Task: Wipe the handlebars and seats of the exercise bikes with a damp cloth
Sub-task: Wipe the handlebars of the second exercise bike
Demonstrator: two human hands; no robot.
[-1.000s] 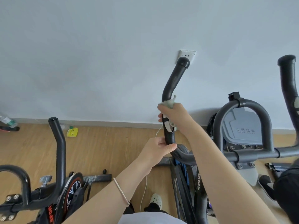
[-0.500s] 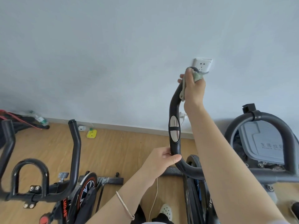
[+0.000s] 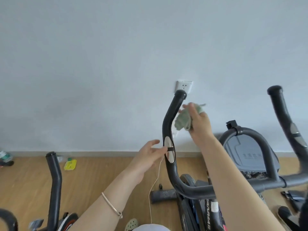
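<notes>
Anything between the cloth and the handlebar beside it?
Nothing visible does. The right hand holds the cloth close against the right side of the handlebar, with nothing between them. The left hand, open, is lower, at the bar's left side.

We stand in a small indoor workout room, in a home or a modest gym.
Black exercise bikes stand side by side: the near handlebar (image 3: 170, 130) rises in front of us, and the left handlebar (image 3: 54, 177) belongs to a second bike. They face a plain pale wall (image 3: 100, 64) with a socket (image 3: 184, 86), on a wood-look floor (image 3: 100, 177). A grey lidded bin (image 3: 246, 154) and a bottle (image 3: 5, 156) sit along the wall.
</notes>
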